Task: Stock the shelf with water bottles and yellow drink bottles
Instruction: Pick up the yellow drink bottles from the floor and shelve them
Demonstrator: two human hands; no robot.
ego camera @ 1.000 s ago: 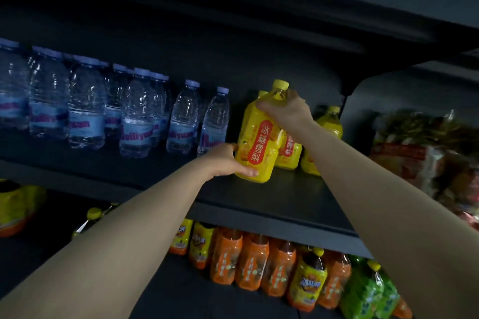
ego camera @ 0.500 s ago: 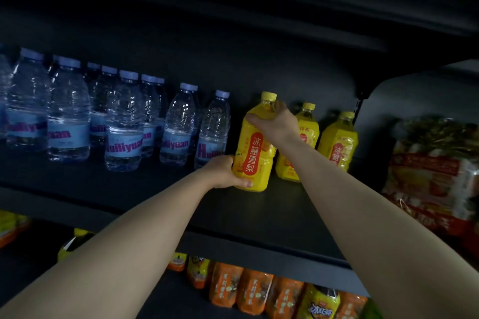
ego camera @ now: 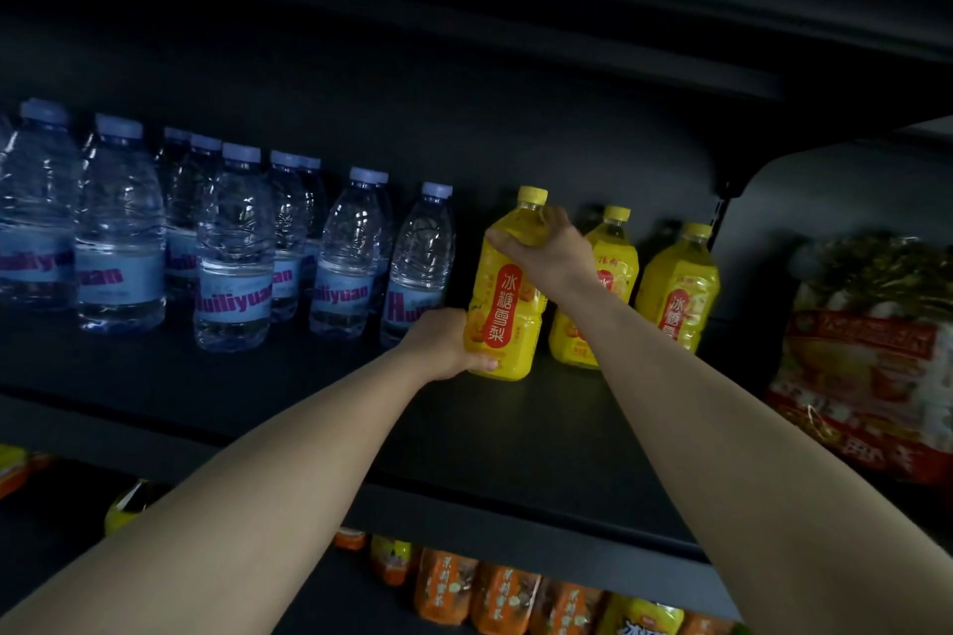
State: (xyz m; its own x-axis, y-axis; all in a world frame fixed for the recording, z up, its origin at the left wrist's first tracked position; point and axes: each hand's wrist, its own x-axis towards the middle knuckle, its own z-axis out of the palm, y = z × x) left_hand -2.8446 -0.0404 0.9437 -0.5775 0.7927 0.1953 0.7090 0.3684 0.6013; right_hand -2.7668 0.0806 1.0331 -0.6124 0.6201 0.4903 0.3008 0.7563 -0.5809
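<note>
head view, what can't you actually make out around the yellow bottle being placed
- Middle yellow bottle: label mostly hidden by the right hand and forearm.
- Held yellow bottle: lower left corner covered by the left hand.
- Rightmost water bottle: label partly hidden by the left hand.
- Orange bottles below: tops hidden by the shelf edge, bottoms cut off.

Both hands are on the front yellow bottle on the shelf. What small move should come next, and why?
Probably let go with both hands and draw them back. The yellow bottle looks upright with its base on the shelf, left of two other yellow bottles, with the left hand holding its base and the right hand gripping its shoulder, so it seems placed.
</note>
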